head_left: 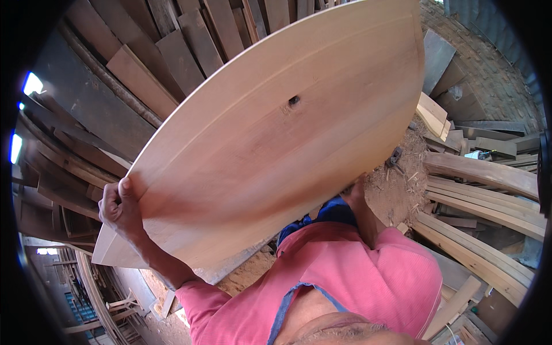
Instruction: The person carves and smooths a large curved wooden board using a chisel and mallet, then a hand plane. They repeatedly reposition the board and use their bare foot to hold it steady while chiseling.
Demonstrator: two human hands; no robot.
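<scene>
Pink short-sleeved shirt with blue trim at the neck [356, 270] fills the lower middle, nearest the camera, worn by the person at work. Just beyond it, held out before the body above the floor, is a large, pale-brown, smooth-faced wooden panel [276, 138] with lighter bands along its far side and a small dark knot or hole [294, 100] past its middle. Its far edge bows outward, though the lens may add to that curve.

The person's left hand [119, 207] grasps the panel's left edge, thumb over the rim and fingers curled. The right hand [356, 192] is at the near edge, toward the right; its fingers are largely hidden, so how firmly it holds cannot be told.

Such a broad piece would probably be stiff, fairly heavy and awkward to balance, its smooth face offering little to grip. Opposite edges, well apart, look the best places to take hold; the dark spot may be a weak point, and the rims could chip if knocked.

Outward from it, brown upright boards [198, 43] crowd the far side, shavings litter the brown floor [397, 195], and long pale timber planks [489, 201] lie stacked at right.
</scene>
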